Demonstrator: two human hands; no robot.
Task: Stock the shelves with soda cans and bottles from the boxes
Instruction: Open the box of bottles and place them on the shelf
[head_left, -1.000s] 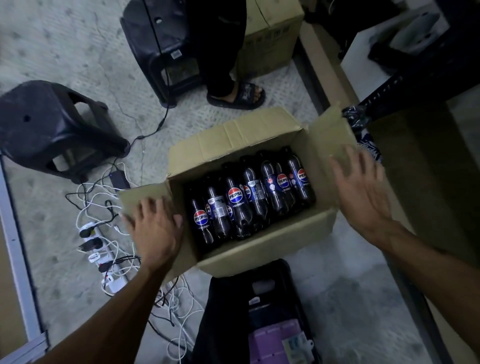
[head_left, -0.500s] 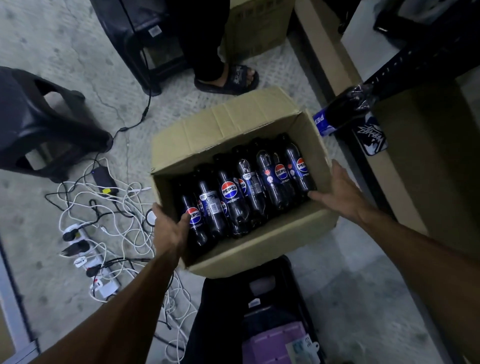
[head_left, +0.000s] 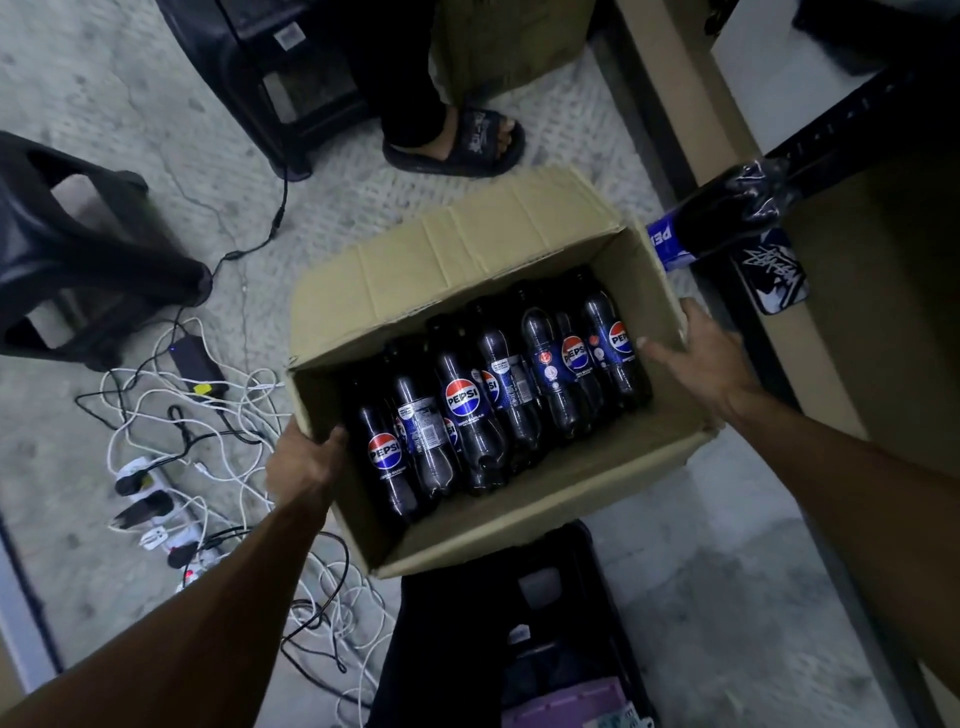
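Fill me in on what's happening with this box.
A person holds an open cardboard box by its side walls: the left hand grips the left wall and the right hand grips the right one. Pepsi bottles lie packed inside, and neither hand grips one. A tangle of cables lies on the floor to the box's left.

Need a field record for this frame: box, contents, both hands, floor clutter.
box: cardboard box, top flaps open
contents: Pepsi bottles, dark, packed in rows
left: left hand grips the box's left wall, thumb inside
right: right hand grips the right wall, thumb inside
floor: tangled cables left of the box; black stool beyond them
bystander: sandalled foot past the box
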